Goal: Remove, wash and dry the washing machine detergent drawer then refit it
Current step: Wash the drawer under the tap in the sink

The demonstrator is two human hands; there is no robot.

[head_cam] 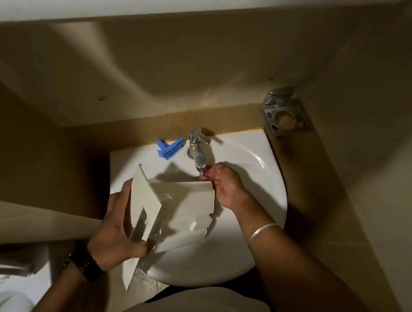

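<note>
— Nearest the lens?
— Pale clothing [199, 310] at the bottom edge, then a white sink [270, 188] against tan walls [157, 74], in dim light.
— And the detergent drawer [182, 204]?
— Over the basin, tilted. My left hand [118, 233] grips its front panel, thumb curled round the edge.
— Right hand [224, 185]?
— Fingers loosely curled at the drawer's far corner, under the tap [197, 147]. A blue part [170, 148] lies on the rim.

Single head-worn wide-angle view, looking steeply down and forward from above the sink [268, 177]. Close in: left hand [115, 230] and right hand [224, 185] fill the middle, tap [197, 147] just beyond the right fingertips, wall past it, own torso at bottom edge.
</note>
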